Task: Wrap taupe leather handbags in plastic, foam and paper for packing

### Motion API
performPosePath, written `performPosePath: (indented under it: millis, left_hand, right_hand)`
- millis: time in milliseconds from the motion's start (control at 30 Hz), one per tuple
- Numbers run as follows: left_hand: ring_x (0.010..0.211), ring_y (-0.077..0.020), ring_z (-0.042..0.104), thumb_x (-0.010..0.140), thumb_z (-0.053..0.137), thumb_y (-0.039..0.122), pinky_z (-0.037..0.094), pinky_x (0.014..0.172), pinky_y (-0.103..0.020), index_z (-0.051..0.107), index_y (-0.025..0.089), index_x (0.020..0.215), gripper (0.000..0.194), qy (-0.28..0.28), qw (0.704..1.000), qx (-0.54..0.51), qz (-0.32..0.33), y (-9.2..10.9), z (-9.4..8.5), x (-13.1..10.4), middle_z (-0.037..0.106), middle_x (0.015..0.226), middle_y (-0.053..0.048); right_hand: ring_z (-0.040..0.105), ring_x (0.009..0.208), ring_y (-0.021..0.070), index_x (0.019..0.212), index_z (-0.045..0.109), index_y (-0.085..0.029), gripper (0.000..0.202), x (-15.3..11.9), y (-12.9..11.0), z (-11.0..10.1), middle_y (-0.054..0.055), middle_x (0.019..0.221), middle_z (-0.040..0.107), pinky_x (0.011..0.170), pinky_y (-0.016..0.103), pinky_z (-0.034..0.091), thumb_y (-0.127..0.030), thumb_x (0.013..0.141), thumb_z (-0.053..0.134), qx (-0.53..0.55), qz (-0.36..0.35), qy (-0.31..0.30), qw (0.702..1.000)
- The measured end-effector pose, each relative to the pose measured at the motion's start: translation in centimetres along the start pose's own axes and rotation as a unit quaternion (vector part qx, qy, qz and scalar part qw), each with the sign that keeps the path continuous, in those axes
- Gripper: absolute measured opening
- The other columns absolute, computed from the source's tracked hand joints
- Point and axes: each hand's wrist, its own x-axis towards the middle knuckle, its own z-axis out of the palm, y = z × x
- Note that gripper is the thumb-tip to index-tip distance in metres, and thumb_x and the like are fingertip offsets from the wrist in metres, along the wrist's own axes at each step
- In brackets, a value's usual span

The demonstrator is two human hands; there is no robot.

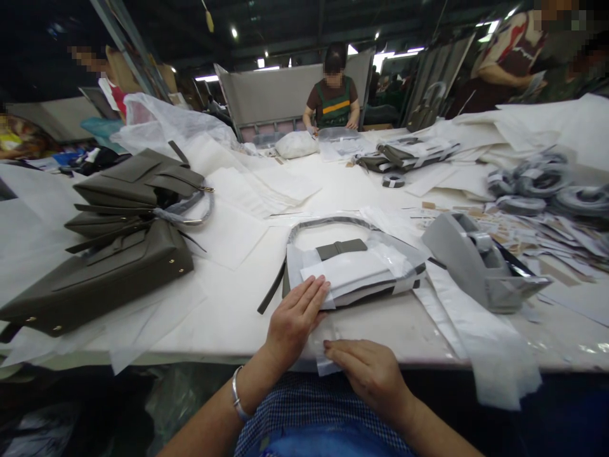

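Note:
A dark olive handbag lies on the table in front of me, wrapped in white tissue paper point(352, 270) with its covered handle point(328, 222) arching away from me. My left hand point(295, 317) rests flat on the near left corner of the wrapping, fingers stretched together. Close to the table's edge, my right hand point(368, 368) pinches a translucent white sheet point(326, 363) hanging out from beneath the bag's near side. A loose olive strap point(272, 289) sticks out to the left of the bag.
Several olive handbags point(128, 254) are piled at left. On the right stand a grey tape dispenser point(469, 260), scattered paper strips point(556, 244) and wrapped strap coils point(537, 178). More wrapped bags point(409, 152) lie farther back. A person point(333, 95) works across the table point(228, 304).

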Motion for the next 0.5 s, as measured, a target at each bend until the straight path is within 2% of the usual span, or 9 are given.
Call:
performPosePath:
  millis: [233,500]
  left_hand:
    - [0.139,-0.0238,0.044,0.093,0.064,0.022,0.046,0.112,-0.040,0.042,0.012,0.146,0.059,-0.003,1.000,0.008,-0.002,0.1,-0.2,0.1,0.052,0.146,-0.010]
    - [0.135,-0.0245,0.049,0.093,0.064,0.024,0.049,0.110,-0.041,0.041,0.012,0.146,0.059,-0.002,1.000,0.021,-0.010,0.3,0.0,0.2,0.055,0.143,-0.012]
  right_hand:
    - [0.075,0.086,0.0191,0.104,0.071,-0.013,0.028,-1.1,-1.1,-0.8,0.009,0.099,0.078,0.073,0.029,0.064,-0.006,0.095,0.047,-0.007,-0.010,0.008,1.000]
    - [0.076,0.089,0.0201,0.106,0.071,-0.012,0.028,-1.9,-1.9,-0.7,0.010,0.101,0.078,0.076,0.029,0.064,-0.006,0.095,0.046,-0.019,-0.025,0.002,0.999]
